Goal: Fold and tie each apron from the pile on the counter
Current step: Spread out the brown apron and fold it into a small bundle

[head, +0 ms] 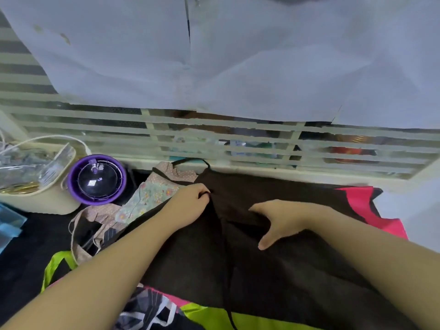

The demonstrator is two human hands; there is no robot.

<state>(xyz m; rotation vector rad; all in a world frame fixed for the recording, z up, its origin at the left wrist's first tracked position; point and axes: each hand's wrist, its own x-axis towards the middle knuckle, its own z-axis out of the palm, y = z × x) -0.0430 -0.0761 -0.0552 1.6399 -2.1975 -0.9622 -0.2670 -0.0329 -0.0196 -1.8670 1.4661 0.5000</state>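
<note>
A dark brown apron (273, 270) lies spread over the pile on the counter, its thin black neck strap (190, 161) looping toward the back wall. My left hand (190, 201) pinches the apron's edge near its top left corner. My right hand (278, 220) lies on the cloth a little to the right, thumb spread apart, fingers pointing down and left against the fabric. A thin dark tie (226, 282) runs down the apron's middle. Under it show a pink apron (362, 201), a lime green one (250, 317) and floral and dotted ones (152, 194).
A purple round lidded container (96, 179) stands at the left, beside a cream basket (35, 186) with clear packets. A blue box (9, 225) sits at the far left edge. A slatted window grille (214, 136) and a white curtain (214, 55) close off the back.
</note>
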